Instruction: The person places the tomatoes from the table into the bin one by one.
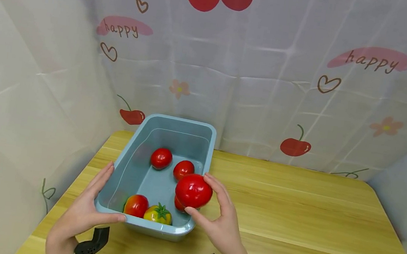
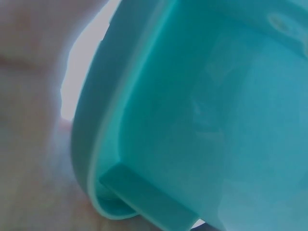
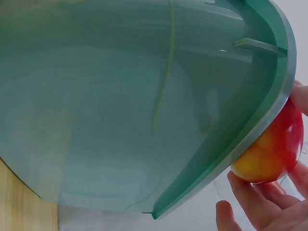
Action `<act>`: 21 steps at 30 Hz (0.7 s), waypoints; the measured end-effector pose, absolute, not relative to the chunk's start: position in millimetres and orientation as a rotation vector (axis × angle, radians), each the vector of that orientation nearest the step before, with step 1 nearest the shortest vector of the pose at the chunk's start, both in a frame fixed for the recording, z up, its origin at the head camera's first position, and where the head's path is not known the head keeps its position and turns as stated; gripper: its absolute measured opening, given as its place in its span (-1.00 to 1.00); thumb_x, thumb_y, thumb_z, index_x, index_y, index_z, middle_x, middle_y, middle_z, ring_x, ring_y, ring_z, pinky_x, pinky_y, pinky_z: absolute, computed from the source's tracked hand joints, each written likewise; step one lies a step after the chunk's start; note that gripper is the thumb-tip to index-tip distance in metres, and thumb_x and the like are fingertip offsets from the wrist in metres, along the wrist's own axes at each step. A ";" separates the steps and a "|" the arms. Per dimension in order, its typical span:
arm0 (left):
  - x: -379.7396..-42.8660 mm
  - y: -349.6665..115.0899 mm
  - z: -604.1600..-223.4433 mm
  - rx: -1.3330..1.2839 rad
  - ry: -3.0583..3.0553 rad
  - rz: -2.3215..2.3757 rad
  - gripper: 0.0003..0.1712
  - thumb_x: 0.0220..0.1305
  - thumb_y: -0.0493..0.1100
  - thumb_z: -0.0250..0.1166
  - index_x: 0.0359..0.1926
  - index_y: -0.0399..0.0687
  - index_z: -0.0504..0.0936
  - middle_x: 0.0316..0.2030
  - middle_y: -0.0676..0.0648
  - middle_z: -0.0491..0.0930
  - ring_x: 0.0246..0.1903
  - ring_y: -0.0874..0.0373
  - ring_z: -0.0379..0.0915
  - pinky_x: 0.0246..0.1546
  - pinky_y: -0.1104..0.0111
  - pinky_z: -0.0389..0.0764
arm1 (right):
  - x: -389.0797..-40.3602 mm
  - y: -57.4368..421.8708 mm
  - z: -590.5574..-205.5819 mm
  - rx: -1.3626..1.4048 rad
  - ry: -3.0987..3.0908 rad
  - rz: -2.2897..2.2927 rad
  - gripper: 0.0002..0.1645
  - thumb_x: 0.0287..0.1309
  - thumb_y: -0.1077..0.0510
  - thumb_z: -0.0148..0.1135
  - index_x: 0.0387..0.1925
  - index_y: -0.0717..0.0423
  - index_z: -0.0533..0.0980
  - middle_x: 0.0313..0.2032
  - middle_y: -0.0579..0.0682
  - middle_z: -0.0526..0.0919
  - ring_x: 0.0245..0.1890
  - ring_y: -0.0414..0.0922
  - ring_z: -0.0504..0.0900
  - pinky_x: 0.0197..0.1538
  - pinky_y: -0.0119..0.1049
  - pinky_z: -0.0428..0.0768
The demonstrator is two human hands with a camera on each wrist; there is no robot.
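Observation:
A red tomato [image 1: 194,190], yellowish on its lower part in the right wrist view, is pinched between the thumb and fingers of my right hand [image 1: 220,220]. It is over the right rim of a blue-grey plastic bin [image 1: 168,130]. My left hand [image 1: 82,209] spans the bin's near left corner, thumb along the front rim and fairly straight fingers against the left side. Inside the bin lie a red tomato [image 1: 161,158] at the back, another red tomato [image 1: 183,170], a red-orange tomato [image 1: 136,205] and a yellow tomato [image 1: 159,213] with a green calyx. One more red tomato [image 1: 180,205] is mostly hidden.
The bin stands on a wooden table [image 1: 292,214], toward its left side. A printed white curtain [image 1: 253,95] hangs behind the table and along the left. The left wrist view is filled by the bin's outside and a blurred hand.

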State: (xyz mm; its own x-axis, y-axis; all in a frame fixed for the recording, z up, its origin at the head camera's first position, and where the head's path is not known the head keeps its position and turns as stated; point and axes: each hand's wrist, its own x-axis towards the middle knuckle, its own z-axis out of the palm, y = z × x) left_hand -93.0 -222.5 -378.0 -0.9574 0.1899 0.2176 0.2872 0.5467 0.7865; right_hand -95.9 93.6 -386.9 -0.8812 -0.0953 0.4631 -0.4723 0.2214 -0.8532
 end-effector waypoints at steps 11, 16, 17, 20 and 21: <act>-92.7 -222.0 -377.8 -0.408 -2.678 -1.364 0.29 -0.21 -0.16 0.57 0.48 0.10 -0.06 0.45 0.02 -0.16 0.22 -0.15 0.00 -0.09 0.21 0.49 | -95.5 93.5 -389.3 0.706 -2.221 1.597 -0.23 -0.02 0.07 0.44 0.26 -0.16 0.34 0.27 -0.16 0.32 0.26 -0.10 0.29 0.11 0.12 0.38; -93.3 -221.4 -378.1 -0.420 -2.659 -1.399 0.28 -0.20 -0.17 0.56 0.48 0.10 -0.06 0.45 -0.01 -0.17 0.22 -0.21 0.00 -0.11 -0.11 0.49 | -95.9 94.7 -389.1 0.703 -2.253 1.591 -0.27 0.01 0.03 0.42 0.24 -0.19 0.35 0.27 -0.17 0.32 0.25 -0.09 0.30 0.12 0.15 0.36; -93.4 -221.4 -378.2 -0.422 -2.655 -1.405 0.28 -0.20 -0.17 0.56 0.48 0.09 -0.06 0.45 -0.01 -0.17 0.22 -0.21 0.00 -0.12 -0.15 0.47 | -95.9 94.8 -389.0 0.694 -2.261 1.596 -0.28 0.01 0.03 0.42 0.23 -0.21 0.36 0.27 -0.19 0.32 0.25 -0.10 0.29 0.12 0.15 0.36; -93.5 -221.6 -378.4 -0.426 -2.649 -1.414 0.28 -0.20 -0.18 0.56 0.48 0.10 -0.06 0.45 0.00 -0.18 0.22 -0.21 -0.01 -0.11 -0.17 0.46 | -95.6 94.6 -388.4 0.669 -2.281 1.617 -0.29 0.00 0.05 0.42 0.21 -0.28 0.37 0.26 -0.24 0.32 0.25 -0.12 0.30 0.11 0.16 0.36; -93.5 -221.7 -378.5 -0.427 -2.649 -1.416 0.28 -0.20 -0.18 0.56 0.48 0.10 -0.07 0.45 0.00 -0.18 0.22 -0.21 -0.01 -0.11 -0.17 0.46 | -95.3 94.5 -387.9 0.659 -2.287 1.625 -0.29 -0.01 0.07 0.43 0.20 -0.30 0.37 0.26 -0.26 0.31 0.24 -0.13 0.30 0.11 0.16 0.36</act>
